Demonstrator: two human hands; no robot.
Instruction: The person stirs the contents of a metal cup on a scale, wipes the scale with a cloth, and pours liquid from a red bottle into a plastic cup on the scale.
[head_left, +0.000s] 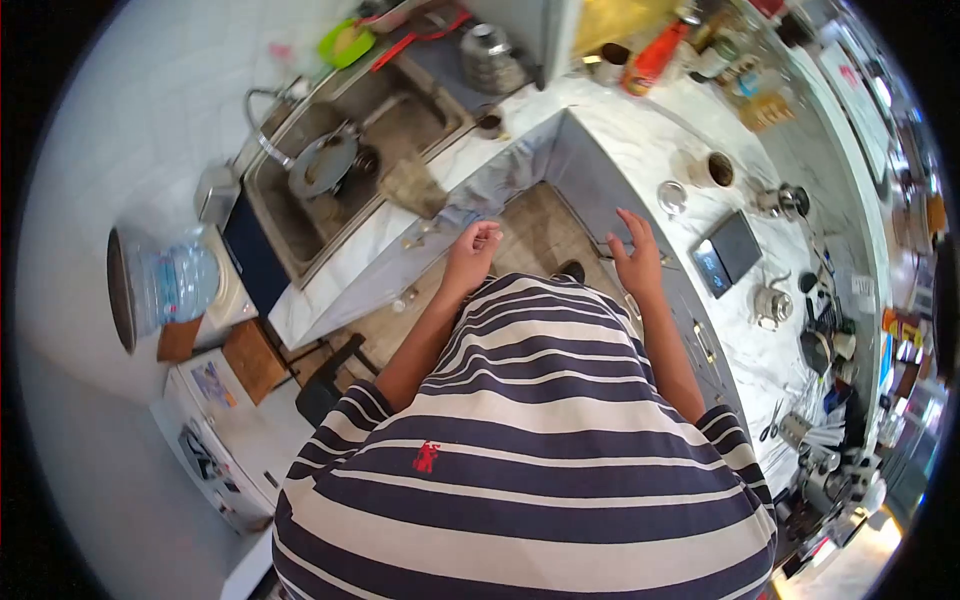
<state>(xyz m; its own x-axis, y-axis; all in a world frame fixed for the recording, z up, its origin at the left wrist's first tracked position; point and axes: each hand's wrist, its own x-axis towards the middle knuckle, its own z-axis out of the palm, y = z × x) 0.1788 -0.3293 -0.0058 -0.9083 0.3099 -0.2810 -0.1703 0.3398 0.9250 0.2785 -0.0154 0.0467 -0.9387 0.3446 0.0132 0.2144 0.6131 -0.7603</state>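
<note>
Grip empty: left hand [472, 258] half-curled, right hand [637, 255] spread. Cloth [412, 188] over worktop [352, 245] edge, near left hand. Pan [325, 165] in sink [405, 125]. Done versus left: can't judge.

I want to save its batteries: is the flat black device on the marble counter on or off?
On: the device shows glowing blue digits.

Blue transparent plastic water jug [185, 283] near boxy white fridge [232, 438]. Tall red bottle [656, 62] on white marbled desk [730, 350].
</note>
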